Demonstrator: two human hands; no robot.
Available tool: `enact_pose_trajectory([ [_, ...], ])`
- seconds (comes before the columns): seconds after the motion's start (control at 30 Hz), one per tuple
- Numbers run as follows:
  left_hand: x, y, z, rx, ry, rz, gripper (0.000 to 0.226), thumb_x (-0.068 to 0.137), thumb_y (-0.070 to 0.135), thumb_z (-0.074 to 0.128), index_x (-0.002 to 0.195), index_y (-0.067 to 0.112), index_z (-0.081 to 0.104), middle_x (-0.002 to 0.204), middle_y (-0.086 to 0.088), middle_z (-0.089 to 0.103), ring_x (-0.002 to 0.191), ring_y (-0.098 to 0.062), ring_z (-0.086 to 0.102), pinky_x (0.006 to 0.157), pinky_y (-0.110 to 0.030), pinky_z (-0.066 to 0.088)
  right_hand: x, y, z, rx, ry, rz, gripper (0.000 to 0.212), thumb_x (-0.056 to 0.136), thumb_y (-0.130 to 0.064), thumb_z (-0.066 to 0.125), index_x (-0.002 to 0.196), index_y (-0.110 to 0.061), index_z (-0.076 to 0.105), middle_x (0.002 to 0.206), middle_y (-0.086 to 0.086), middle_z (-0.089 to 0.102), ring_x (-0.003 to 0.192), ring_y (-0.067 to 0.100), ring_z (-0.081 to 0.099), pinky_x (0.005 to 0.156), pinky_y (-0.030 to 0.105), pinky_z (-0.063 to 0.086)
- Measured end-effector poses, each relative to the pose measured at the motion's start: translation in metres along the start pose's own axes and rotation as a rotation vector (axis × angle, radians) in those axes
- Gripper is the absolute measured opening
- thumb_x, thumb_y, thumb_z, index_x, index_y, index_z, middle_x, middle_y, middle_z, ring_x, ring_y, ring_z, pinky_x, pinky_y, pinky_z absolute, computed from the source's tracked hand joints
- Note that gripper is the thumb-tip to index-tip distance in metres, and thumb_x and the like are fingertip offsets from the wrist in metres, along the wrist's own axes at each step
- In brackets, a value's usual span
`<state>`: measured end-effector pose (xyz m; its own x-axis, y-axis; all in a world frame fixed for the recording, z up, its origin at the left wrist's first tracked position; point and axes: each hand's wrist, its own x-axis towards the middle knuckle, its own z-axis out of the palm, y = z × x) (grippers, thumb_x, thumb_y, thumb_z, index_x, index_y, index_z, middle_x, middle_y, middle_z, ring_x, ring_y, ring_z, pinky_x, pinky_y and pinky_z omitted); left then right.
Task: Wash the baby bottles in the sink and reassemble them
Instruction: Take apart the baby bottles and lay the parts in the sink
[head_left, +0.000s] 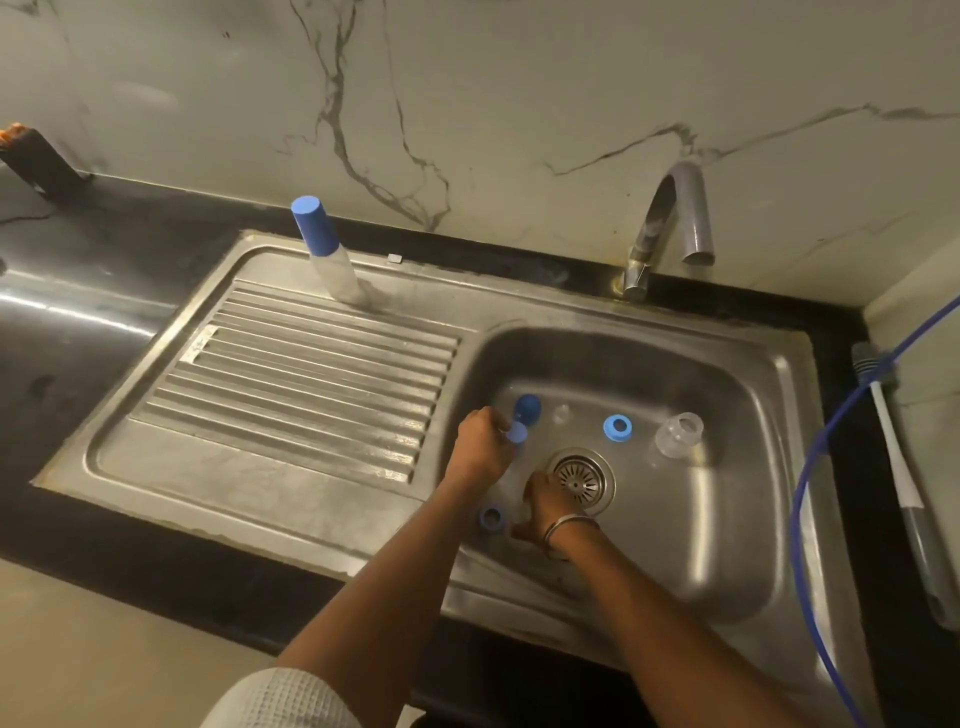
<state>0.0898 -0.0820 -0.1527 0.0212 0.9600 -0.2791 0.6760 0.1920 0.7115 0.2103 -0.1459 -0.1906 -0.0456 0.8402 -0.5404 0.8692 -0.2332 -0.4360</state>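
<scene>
We are working down in the sink (769, 395) basin, taking a bottle apart so every piece can be washed on its own. Our left hand (480, 447) is curling its fingers round a blue cap (517, 432) near the basin's left wall, while our right hand (545, 506) is gripping what seems to be a clear bottle just left of the drain (581, 479); the clear plastic is hard to make out there. One blue ring (617, 428) is lying toward the back of the basin floor, another blue ring (490, 517) by the front left wall, and a clear nipple piece (679, 434) toward the right. A capped bottle (326, 249) is standing at the back edge of the drainboard. We judge it best to be setting the cap clear of the drain, keeping small parts together, before turning on the tap (670, 228).
</scene>
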Motion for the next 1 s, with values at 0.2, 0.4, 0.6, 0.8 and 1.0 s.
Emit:
enact_pose_trajectory([
  [0.2, 0.0, -0.003, 0.0, 0.009, 0.0, -0.005, 0.014, 0.086, 0.005, 0.061, 0.099, 0.009, 0.06, 0.106, -0.008, 0.06, 0.097, -0.023, 0.06, 0.088, -0.035, 0.052, -0.003, -0.002, 0.004, -0.068, -0.066, -0.013, 0.074, 0.067, -0.03, 0.082, 0.123, -0.007, 0.04, 0.128, 0.015, 0.041, 0.114, 0.031, 0.049, 0.092, 0.036, 0.045],
  [0.4, 0.002, -0.003, -0.003, 0.032, 0.015, 0.006, 0.017, 0.087, 0.001, 0.059, 0.103, 0.006, 0.061, 0.112, -0.009, 0.06, 0.101, -0.023, 0.06, 0.088, -0.031, 0.05, -0.004, -0.002, -0.002, -0.122, -0.108, -0.045, 0.069, 0.07, -0.029, 0.08, 0.123, -0.009, 0.04, 0.126, 0.015, 0.041, 0.109, 0.032, 0.053, 0.088, 0.035, 0.046],
  [0.6, 0.003, -0.002, -0.004, 0.026, 0.013, 0.002, 0.018, 0.086, 0.0, 0.058, 0.102, 0.008, 0.06, 0.113, -0.009, 0.058, 0.1, -0.023, 0.059, 0.088, -0.032, 0.05, -0.005, -0.001, -0.007, -0.203, -0.133, -0.038, 0.063, 0.072, -0.023, 0.077, 0.122, -0.009, 0.042, 0.129, 0.015, 0.038, 0.113, 0.033, 0.052, 0.091, 0.036, 0.048],
  [0.8, 0.002, -0.003, -0.002, 0.034, 0.007, 0.011, 0.018, 0.086, -0.001, 0.058, 0.101, 0.009, 0.06, 0.113, -0.009, 0.058, 0.101, -0.023, 0.059, 0.09, -0.033, 0.051, -0.005, -0.001, -0.01, -0.252, -0.165, -0.02, 0.06, 0.075, -0.02, 0.072, 0.126, -0.007, 0.041, 0.134, 0.015, 0.036, 0.115, 0.032, 0.051, 0.094, 0.035, 0.047],
  [1.0, 0.001, -0.003, -0.001, 0.032, 0.005, 0.004, 0.019, 0.086, -0.001, 0.057, 0.1, 0.011, 0.059, 0.114, -0.008, 0.056, 0.101, -0.023, 0.058, 0.09, -0.032, 0.05, -0.007, 0.0, -0.012, -0.251, -0.218, 0.004, 0.072, 0.071, -0.027, 0.08, 0.128, -0.009, 0.04, 0.135, 0.014, 0.038, 0.117, 0.032, 0.05, 0.096, 0.04, 0.047],
])
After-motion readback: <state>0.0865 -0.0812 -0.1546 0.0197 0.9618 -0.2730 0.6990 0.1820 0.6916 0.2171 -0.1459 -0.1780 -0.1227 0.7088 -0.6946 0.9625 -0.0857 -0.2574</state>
